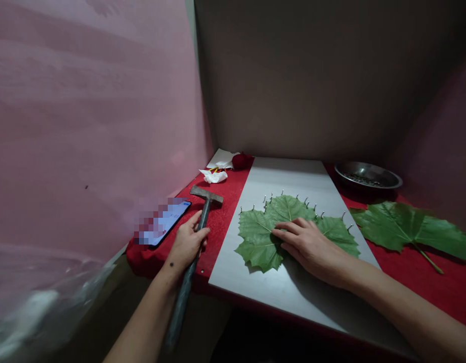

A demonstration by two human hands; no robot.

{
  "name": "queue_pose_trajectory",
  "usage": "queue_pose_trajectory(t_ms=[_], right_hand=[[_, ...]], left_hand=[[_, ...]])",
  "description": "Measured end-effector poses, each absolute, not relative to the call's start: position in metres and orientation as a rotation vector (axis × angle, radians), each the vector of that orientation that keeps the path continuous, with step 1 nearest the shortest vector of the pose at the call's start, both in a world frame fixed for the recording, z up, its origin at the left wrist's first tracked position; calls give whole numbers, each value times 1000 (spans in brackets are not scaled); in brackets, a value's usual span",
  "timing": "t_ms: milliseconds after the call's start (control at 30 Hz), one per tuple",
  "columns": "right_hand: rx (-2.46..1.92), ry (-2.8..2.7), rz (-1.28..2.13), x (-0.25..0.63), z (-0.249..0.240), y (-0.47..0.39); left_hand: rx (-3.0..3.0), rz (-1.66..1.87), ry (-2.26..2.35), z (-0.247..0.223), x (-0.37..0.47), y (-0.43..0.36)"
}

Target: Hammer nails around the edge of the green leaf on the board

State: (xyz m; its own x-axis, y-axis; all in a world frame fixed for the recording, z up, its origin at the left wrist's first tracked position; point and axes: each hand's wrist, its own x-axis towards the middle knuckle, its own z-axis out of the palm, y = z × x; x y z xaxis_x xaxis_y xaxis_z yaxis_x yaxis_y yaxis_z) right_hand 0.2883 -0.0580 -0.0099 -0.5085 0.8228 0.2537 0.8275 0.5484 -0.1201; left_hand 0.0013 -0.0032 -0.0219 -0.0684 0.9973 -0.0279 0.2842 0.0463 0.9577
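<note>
My left hand (188, 243) is closed round the handle of a hammer (185, 287), whose metal head points away from me over the red cloth. A green leaf (261, 242) lies flat on a pale board (289, 174). Several nails (307, 202) stand upright in the board along the leaf's far edge and its two sides. My right hand (303, 242) rests palm down on the middle of the leaf, fingers stretched out and holding nothing. It hides part of the leaf's near right side.
On the red cloth (233, 201), a phone (167, 224) lies at the left, with crumpled tissue (214, 176) and a dark red ball-like thing (241, 161) behind. At the right are a metal bowl (397, 182) of small pieces and another leaf (395, 227). Walls enclose the table.
</note>
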Motion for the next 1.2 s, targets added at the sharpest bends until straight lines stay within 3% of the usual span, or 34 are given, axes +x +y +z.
queue_pose_trajectory(t_ms=[833,1033,1200], right_hand=[[-1208,-2334,-108,287,-20,-56],[-1097,-2080,-123,300,-2,-56],[-1247,-1643,-176,335,15,-62]], left_hand=[[1316,1076,1493,-19,3,-5],[1313,1085,1484,-21,2,-4],[1320,1083,1480,-20,3,-5]])
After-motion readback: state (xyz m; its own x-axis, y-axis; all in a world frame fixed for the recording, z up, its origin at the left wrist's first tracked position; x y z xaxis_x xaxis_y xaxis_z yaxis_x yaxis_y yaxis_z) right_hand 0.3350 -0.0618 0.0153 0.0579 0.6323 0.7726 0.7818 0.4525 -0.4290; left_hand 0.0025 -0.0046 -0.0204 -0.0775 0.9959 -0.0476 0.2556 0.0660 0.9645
